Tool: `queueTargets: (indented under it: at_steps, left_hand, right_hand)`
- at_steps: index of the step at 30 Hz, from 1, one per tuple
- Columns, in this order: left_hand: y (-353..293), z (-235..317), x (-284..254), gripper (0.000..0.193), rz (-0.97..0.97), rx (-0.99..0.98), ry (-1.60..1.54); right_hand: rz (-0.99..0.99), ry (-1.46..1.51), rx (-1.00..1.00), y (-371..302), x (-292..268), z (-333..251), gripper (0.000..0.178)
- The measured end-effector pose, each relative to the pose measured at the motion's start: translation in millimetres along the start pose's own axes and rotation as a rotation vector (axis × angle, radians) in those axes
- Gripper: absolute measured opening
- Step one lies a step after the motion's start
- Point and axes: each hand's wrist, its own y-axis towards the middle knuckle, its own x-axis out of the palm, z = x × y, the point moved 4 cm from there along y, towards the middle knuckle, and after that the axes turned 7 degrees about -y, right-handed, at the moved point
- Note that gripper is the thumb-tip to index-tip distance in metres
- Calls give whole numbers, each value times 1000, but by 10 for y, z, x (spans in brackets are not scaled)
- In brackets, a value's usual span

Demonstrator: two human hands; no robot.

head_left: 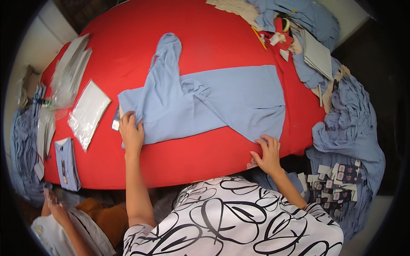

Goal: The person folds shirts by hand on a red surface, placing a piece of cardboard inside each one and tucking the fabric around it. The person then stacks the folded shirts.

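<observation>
Has blue garment (175,117) spread on red tabletop (218,47), far sleeve (166,55) not folded in; rests part-open left hand (132,131) on left end, part-open right hand (269,156) at near-right corner; cannot tell grip.

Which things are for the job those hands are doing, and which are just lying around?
Job in hand:
spread blue garment, left hand and right hand at its edges
red tabletop

Apparently just lying about:
clear-wrapped white packet
folded blue garment
white stack

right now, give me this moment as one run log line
left hand: on blue garment, left end | right hand: at its near-right corner | beneath: red cloth
</observation>
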Motion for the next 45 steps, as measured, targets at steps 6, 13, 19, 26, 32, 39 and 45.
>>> queueTargets:
  at_steps: [6, 13, 19, 26, 32, 39, 45]
  left_hand:
    - [77, -372, 118, 21, 121, -25, -40]
    - [288, -395, 151, 17, 138, 41, -81]
    - [330, -446, 109, 18, 52, -53, -91]
    - [392, -432, 186, 18, 132, -10, -53]
    - [425, -447, 167, 19, 102, -56, -120]
    - [347, -537, 216, 23, 188, -71, -86]
    - [345, -547, 101, 20, 177, -72, -209]
  right_hand:
    - [242, 106, 297, 592, -37, 1029, 9]
    - [307, -177, 48, 2324, 138, 1399, 15]
    - [436, -345, 214, 2434, 400, 1513, 16]
    - [20, -296, 294, 1580, 636, 485, 61]
    - [127, -445, 525, 1196, 336, 1155, 73]
    - [16, -539, 1130, -1204, 116, 2111, 73]
    - [346, 9, 670, 128, -433, 1578, 77]
